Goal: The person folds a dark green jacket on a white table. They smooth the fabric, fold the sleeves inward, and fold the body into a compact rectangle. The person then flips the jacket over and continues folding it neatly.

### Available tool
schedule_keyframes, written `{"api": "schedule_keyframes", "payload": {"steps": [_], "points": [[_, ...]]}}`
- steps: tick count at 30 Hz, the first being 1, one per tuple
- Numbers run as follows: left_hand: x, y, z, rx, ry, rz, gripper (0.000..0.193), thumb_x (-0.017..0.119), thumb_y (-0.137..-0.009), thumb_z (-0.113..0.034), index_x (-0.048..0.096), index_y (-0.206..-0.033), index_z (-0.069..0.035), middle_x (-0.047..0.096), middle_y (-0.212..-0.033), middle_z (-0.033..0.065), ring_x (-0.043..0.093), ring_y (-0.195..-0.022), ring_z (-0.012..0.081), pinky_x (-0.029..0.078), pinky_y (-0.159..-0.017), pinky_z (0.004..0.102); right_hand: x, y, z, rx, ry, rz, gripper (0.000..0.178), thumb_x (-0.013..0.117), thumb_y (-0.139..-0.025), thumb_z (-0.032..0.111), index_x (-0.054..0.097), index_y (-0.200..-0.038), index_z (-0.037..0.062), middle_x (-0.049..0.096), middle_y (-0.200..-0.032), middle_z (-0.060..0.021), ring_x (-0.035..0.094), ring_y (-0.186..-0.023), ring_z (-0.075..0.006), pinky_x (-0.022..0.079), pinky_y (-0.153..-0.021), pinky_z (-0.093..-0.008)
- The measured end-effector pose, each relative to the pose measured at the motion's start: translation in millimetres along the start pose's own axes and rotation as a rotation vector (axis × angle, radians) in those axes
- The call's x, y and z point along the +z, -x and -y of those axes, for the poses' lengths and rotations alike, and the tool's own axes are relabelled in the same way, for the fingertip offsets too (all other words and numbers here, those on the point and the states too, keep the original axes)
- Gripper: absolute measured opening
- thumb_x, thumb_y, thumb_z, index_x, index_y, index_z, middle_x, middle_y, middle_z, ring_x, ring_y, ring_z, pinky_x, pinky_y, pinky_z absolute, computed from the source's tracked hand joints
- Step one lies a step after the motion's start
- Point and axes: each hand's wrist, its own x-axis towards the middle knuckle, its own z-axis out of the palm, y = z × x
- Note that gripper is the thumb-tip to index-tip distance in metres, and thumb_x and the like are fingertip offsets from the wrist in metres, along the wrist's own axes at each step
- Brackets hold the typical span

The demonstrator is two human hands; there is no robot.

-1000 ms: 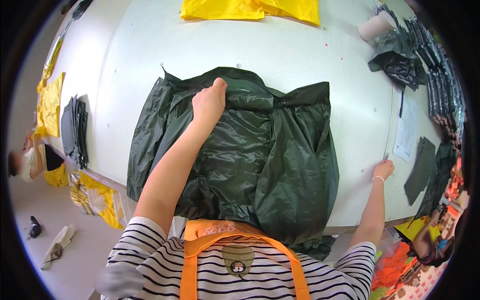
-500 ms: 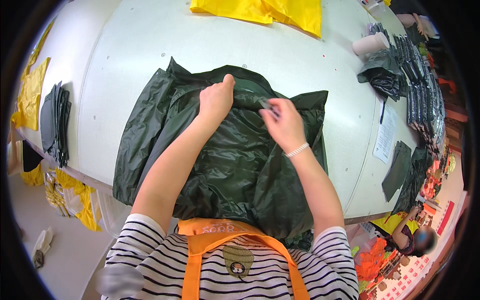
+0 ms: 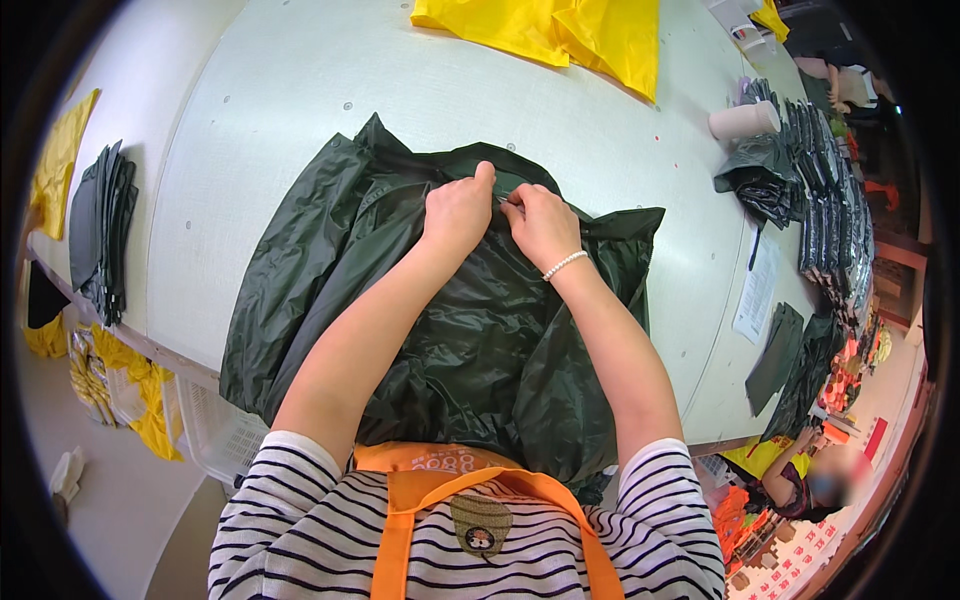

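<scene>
A dark green, shiny waterproof garment (image 3: 470,330), perhaps a raincoat, is spread on the white table in front of me, its near edge hanging toward my lap. My left hand (image 3: 460,210) is closed on the fabric near the garment's far edge, thumb on top. Close beside it, almost touching, my right hand (image 3: 541,225) is pinched, fingertips at the same stretch of fabric. A small light glint shows at those fingertips; the thing itself is mostly hidden.
Yellow garment pieces (image 3: 540,28) lie at the far edge. Folded dark green pieces (image 3: 103,235) are at left. On the right are a pinkish cup (image 3: 745,120), stacked dark packets (image 3: 835,200), a paper sheet (image 3: 757,290) and a co-worker (image 3: 800,475). A white crate (image 3: 215,425) stands below left.
My right hand has moved left, up to my left hand, bringing its fingertips to the fabric. The small grey, glinting thing in it is now mostly hidden. My left hand still grips the garment.
</scene>
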Motion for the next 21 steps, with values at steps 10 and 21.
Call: {"api": "schedule_keyframes", "payload": {"steps": [10,21], "points": [[-11.3,3.1,-6.7,-0.041,0.008,0.075,0.014,0.048,-0.095,-0.022,0.046,-0.093,-0.008,0.062,-0.064,0.0161,0.062,-0.060,0.0371,0.047,-0.052,0.0480,-37.9,86.9,-198.9,0.414,-0.157,-0.737,0.021,0.067,-0.086,0.021,0.065,-0.098,0.0038,0.067,-0.087,-0.0106,0.063,-0.077,-0.0209,0.050,-0.070,-0.0327],[-20.7,10.6,-7.1,0.040,0.004,0.237,0.019,0.049,-0.093,-0.022,0.053,-0.091,-0.004,0.063,-0.072,0.0224,0.062,-0.070,0.0421,0.049,-0.063,0.0517,-28.0,79.1,-100.0,0.066,-0.480,-0.555,0.019,0.066,-0.084,0.012,0.068,-0.101,0.0048,0.067,-0.094,-0.0111,0.064,-0.084,-0.0213,0.051,-0.077,-0.0299]]}}
